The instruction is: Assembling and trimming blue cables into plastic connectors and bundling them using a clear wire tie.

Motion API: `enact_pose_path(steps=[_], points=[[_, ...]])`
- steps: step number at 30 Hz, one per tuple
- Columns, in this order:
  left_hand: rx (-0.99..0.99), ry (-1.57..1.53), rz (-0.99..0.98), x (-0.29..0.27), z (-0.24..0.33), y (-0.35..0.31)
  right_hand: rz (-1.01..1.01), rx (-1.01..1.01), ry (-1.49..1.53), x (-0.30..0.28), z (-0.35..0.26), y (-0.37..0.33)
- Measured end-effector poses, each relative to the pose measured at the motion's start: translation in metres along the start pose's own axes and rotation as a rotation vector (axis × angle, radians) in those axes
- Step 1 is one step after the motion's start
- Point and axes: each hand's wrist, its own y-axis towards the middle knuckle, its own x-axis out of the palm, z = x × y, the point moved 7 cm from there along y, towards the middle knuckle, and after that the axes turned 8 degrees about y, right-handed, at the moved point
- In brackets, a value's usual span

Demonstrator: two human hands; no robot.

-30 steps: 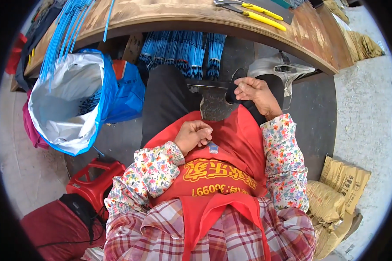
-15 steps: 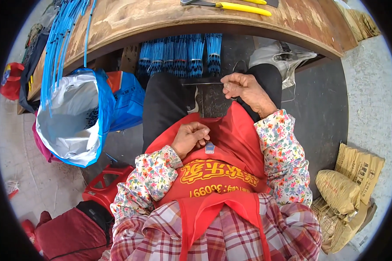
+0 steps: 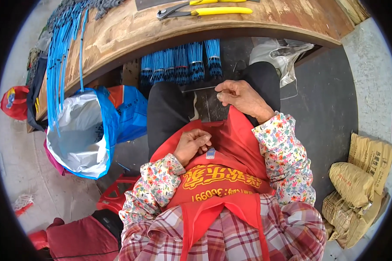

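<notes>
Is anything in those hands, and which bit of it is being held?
I can't tell: the left hand is curled and the right hand looks pinched, but nothing shows clearly in either.

One head-worn wide fisheye view looks steeply down from above onto the bare, bent fingers of the left hand and right hand; white floral-print cloth sleeves sit nearer the lens than the fingers, and a worn brown wooden tabletop bows across beyond them.
</notes>
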Motion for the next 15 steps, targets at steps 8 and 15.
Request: enact_pose_path(steps=[8,15], points=[[-0.011,-0.033,0.013,-0.004,-0.004,-0.001,0.009,-0.091,-0.232,0.013,-0.006,0.010],[0.012,-0.076,0.025,-0.011,-0.007,-0.002,-0.061,-0.152,-0.366,0.031,-0.010,0.016]])
